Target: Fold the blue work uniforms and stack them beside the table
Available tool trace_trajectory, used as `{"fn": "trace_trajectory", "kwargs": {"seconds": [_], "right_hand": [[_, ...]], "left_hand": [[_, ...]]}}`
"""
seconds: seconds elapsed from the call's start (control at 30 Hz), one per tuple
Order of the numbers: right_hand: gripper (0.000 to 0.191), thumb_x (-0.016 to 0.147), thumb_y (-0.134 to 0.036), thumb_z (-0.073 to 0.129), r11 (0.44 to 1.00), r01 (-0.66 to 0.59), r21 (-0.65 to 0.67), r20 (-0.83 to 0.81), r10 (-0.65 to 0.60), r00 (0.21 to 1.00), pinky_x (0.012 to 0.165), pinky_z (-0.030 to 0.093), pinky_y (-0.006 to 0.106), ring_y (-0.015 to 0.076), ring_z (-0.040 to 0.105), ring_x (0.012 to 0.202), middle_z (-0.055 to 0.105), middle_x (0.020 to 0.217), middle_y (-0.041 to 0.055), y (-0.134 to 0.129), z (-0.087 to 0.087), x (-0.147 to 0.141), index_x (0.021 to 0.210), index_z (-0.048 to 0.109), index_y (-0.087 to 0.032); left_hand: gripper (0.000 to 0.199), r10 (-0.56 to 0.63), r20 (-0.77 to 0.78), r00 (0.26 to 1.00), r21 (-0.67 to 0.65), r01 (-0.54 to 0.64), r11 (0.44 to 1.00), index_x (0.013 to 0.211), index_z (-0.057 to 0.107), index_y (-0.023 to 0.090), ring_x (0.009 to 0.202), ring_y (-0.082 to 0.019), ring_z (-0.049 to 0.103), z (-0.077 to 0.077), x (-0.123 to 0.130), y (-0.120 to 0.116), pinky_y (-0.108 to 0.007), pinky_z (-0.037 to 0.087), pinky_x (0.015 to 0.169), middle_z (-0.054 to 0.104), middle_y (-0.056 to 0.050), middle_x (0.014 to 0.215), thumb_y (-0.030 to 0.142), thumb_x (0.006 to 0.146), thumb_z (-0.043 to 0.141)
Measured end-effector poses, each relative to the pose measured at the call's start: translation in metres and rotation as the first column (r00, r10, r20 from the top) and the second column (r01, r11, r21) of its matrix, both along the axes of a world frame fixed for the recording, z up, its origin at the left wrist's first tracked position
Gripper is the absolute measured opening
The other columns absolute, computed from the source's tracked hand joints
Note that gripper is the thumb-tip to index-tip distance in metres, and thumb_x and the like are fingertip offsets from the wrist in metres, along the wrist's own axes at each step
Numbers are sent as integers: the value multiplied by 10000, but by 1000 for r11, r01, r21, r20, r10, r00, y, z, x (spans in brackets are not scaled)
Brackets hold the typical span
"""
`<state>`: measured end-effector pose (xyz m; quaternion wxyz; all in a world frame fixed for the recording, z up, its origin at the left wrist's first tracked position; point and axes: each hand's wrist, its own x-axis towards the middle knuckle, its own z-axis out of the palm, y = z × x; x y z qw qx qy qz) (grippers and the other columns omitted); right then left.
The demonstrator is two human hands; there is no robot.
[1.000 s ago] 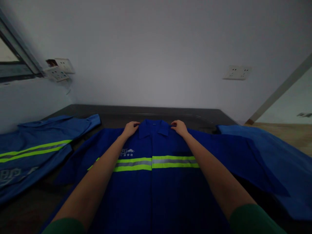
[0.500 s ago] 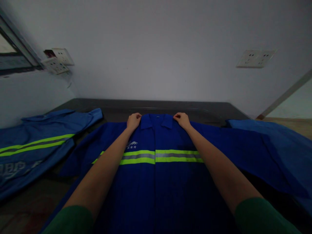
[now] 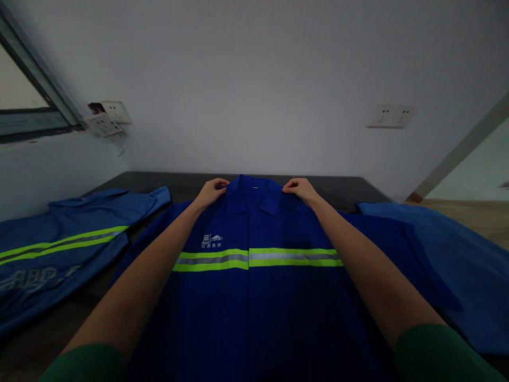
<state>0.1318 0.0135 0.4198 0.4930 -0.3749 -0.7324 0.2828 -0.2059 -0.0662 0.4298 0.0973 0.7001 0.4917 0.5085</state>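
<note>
A dark blue work jacket (image 3: 248, 286) lies front side up before me, with a yellow-and-grey reflective band across the chest and a white logo on its left part. My left hand (image 3: 212, 192) pinches the jacket at the shoulder beside the left side of the collar. On the other side of the collar, my right hand (image 3: 301, 190) pinches the opposite shoulder. The collar (image 3: 254, 193) stands raised a little between the two hands. Both sleeves spread outward, partly hidden behind my forearms.
A lighter blue garment with a reflective band (image 3: 79, 239) lies at the left. Another blue cloth piece (image 3: 449, 254) is at the right, partly under the jacket's sleeve. Behind the dark table (image 3: 191, 180) rises a white wall (image 3: 254, 95) with sockets (image 3: 392, 115).
Both hands have lifted the jacket's shoulders and collar slightly, and the right sleeve has drawn inward. The camera view has tilted up a little.
</note>
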Motion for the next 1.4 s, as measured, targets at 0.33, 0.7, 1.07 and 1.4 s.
{"fn": "trace_trajectory", "kwargs": {"seconds": [0.33, 0.7, 1.07, 1.4], "right_hand": [[254, 681, -419, 663, 983, -62, 173, 61, 52, 997, 690, 439, 284, 164, 584, 690, 685, 713, 15, -49, 26, 16, 739, 693, -173], [204, 627, -316, 673, 975, -156, 161, -14, 160, 987, 707, 449, 277, 151, 584, 696, 679, 740, -1, -94, 35, 26, 772, 671, -174], [153, 568, -211, 680, 983, -85, 163, -43, 93, 995, 699, 439, 280, 144, 554, 665, 629, 685, -24, -111, 31, 26, 700, 607, -181], [356, 719, -140, 434, 973, -139, 184, 16, 139, 990, 789, 444, 274, 160, 587, 818, 652, 840, 4, -111, 25, 13, 1022, 617, -185]], "left_hand": [[299, -2, 60, 998, -6, 2, 1000, 698, 660, 159, 706, -185, 633, 28, 6, -55, -289, 494, 720, 696, -28, 714, 452, 649, 687], [381, -136, 90, 987, 28, 134, 991, 870, 680, 168, 873, -222, 661, 45, 19, -112, -340, 507, 838, 726, -62, 893, 480, 653, 718], [340, -235, -35, 971, -125, 229, 965, 1017, 714, 206, 1056, -254, 625, 51, 24, -134, -374, 465, 960, 714, -47, 1086, 246, 706, 585], [627, -191, -98, 977, -26, 189, 982, 1249, 604, 177, 1031, -252, 622, 42, 34, -126, -363, 476, 926, 693, -78, 1095, 419, 685, 732]]}}
